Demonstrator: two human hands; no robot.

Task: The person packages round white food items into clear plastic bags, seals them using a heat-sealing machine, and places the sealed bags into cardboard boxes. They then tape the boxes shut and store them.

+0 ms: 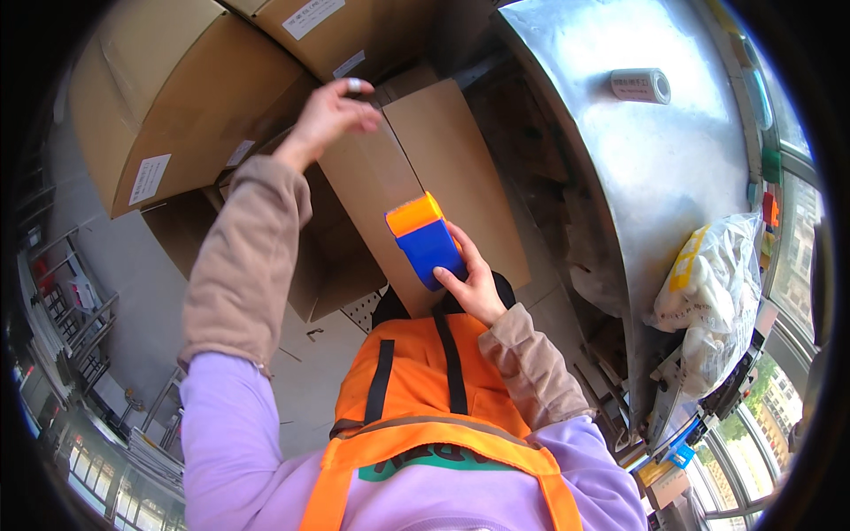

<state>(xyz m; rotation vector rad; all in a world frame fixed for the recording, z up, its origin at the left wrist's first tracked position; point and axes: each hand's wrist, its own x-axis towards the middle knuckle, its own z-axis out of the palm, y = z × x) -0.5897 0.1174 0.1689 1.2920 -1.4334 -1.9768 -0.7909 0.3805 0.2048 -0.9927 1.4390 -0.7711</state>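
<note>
My right hand (475, 275) grips a blue and orange tape dispenser (428, 242), its orange end against the flaps of an open cardboard box (451, 152). Clear tape appears to run from it along the seam between the flaps. My left hand (335, 119) is raised above the far end of that seam, blurred, fingers partly bent and holding nothing; one finger has a white wrap. The box's dark inside (339, 265) shows below my left forearm.
Large labelled cardboard boxes (219, 99) stand at the upper left. On the metal table (671, 159) at the right lie a roll of printed labels (639, 86) and a clear plastic bag of white items (710, 299). Metal racks (86, 325) stand at the far left.
</note>
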